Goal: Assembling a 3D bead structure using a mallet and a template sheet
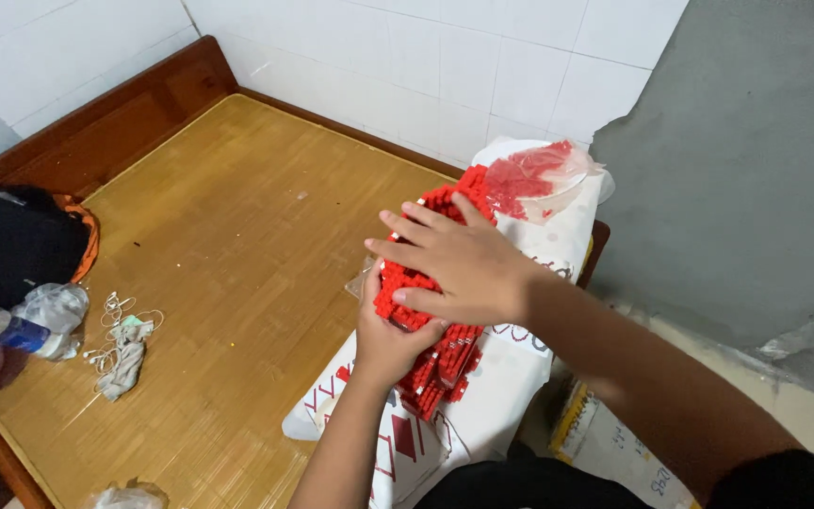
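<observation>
- At the centre of the view, a red brick model (431, 363) made of many small studded blocks lies on a white printed sheet (496, 396) draped over the bed's edge.
- Right hand (459, 269): laid flat on top of the model, fingers (405, 226) spread and extended, pressing rather than gripping.
- Left hand (390, 341): under and beside the model, curled against its near side; its fingers are hidden, so how tightly they close cannot be told.
- Clear bag of red pieces (531, 177): just beyond the model, on the same sheet.
- Bamboo mat (237, 245): covers the bed, framed by a wooden rim (115, 118).
- Far left of the mat: white earphones (117, 316), a crumpled cloth (126, 358), a plastic bottle (7, 330), a black bag (11, 240).
</observation>
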